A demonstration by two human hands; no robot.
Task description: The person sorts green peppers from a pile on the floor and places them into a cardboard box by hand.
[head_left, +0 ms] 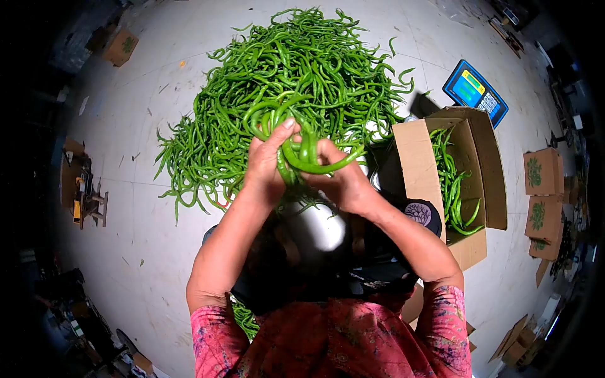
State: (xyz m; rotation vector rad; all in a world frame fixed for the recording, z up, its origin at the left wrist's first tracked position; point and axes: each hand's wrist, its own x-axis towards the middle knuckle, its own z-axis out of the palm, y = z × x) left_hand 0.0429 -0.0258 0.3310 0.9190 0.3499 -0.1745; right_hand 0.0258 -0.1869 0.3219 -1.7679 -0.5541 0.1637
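Note:
Between my two hands is a bunch of long, curled green chili peppers (307,148), held up in front of the big pile. My left hand (268,160) closes round the bunch from the left, its thumb pressed on top. From the right, my right hand (343,179) grips the lower part of the same bunch, its fingers partly hidden behind the peppers. Beyond my hands a large heap of green chili peppers (290,69) spreads over the floor. To the right, an open cardboard box (419,160) has more chili peppers (450,183) inside.
A blue scale display (476,93) with a keypad stands behind the box. Printed cardboard boxes (543,208) are stacked at the far right. A small stool-like object (90,198) and a carton (120,47) are on the left. More peppers (244,320) lie beside my left side.

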